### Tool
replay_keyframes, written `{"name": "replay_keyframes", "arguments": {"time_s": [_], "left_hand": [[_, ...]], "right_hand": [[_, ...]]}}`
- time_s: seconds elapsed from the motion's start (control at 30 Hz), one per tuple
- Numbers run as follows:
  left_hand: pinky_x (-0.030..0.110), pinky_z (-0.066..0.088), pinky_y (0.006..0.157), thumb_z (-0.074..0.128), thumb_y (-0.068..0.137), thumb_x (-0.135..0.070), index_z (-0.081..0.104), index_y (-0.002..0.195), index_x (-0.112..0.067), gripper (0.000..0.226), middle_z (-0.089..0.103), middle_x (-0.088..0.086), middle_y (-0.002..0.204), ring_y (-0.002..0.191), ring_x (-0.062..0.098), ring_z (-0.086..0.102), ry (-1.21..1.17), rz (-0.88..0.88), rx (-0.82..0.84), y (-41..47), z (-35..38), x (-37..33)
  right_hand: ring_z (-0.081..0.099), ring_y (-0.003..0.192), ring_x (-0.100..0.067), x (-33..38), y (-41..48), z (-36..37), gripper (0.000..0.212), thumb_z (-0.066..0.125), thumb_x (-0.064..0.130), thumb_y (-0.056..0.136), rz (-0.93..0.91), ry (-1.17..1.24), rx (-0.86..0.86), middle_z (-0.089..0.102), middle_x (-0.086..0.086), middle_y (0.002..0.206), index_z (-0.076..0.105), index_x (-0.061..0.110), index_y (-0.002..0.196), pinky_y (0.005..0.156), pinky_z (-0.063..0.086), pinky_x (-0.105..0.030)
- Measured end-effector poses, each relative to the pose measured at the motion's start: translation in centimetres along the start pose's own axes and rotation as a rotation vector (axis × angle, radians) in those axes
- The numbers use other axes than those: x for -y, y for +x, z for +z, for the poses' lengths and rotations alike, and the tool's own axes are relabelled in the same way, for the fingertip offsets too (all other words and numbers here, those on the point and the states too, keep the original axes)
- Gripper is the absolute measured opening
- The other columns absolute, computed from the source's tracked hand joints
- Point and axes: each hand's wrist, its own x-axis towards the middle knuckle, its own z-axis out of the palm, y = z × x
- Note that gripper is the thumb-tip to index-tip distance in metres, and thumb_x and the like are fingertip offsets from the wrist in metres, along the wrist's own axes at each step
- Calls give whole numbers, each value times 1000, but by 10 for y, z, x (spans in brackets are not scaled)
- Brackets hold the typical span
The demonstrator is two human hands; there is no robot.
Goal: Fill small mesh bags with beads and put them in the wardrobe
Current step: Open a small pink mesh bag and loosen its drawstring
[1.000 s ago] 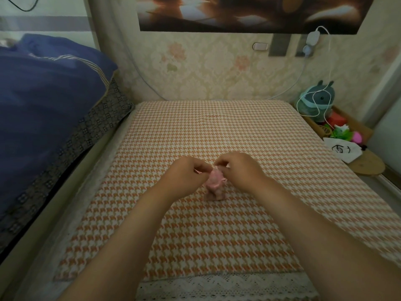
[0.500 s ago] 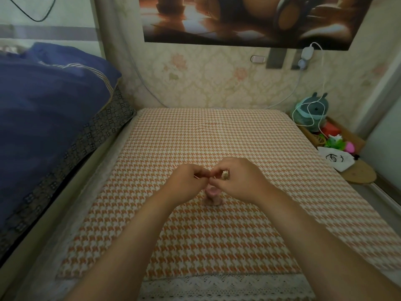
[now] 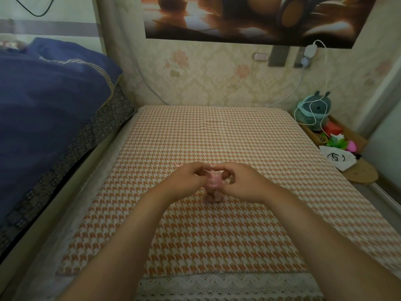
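Over the checked cloth [image 3: 217,240], the left hand [image 3: 186,181] and right hand [image 3: 244,184] meet, each pinching the top of the small pink bag [image 3: 213,185] standing between them, with a plush toy [image 3: 315,109] far beyond the right hand.

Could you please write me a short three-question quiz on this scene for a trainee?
1. True or false: the left hand and the right hand both hold the pink mesh bag at its top.
2. What lies under the bag? A) a metal tray B) the orange houndstooth cloth C) a wooden floor
3. Fill in: the green plush toy sits beyond the cloth's far ____ corner.
Key: 1 true; 2 B; 3 right.
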Motion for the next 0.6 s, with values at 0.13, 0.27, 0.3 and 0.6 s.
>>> {"name": "replay_keyframes", "arguments": {"time_s": [0.13, 0.27, 0.3, 0.6], "left_hand": [[25, 54, 78, 76, 81, -46, 57, 129, -34, 53, 66, -12, 109, 92, 2, 65, 147, 63, -4, 1, 7, 8], [20, 47, 67, 74, 87, -36, 77, 81, -32, 8, 72, -16, 76, 71, -5, 64, 139, 129, -124, 5, 12, 8], [18, 46, 64, 74, 87, -34, 76, 75, -34, 11, 72, -18, 74, 69, -6, 64, 139, 129, -135, 5, 13, 8], [27, 53, 73, 79, 82, -31, 79, 81, -24, 6, 71, -12, 73, 74, 3, 65, 204, 118, -137, 4, 11, 6]], "right_hand": [[66, 77, -1, -6, 8, 6, 31, 77, 29, 87, 61, 93, -98, 69, 14, 90, 70, 36, 116, 71, 52, -23], [64, 66, 5, -8, 8, 5, 19, 77, 29, 89, 73, 131, -78, 73, 13, 81, 76, 29, 108, 66, 47, -16], [63, 63, 9, -9, 7, 5, 15, 77, 31, 89, 72, 116, -73, 73, 15, 78, 78, 28, 104, 62, 44, -12], [56, 54, 1, -10, 7, 1, 14, 68, 28, 95, 108, 68, -56, 68, 7, 66, 76, 22, 86, 57, 48, -26]]}}
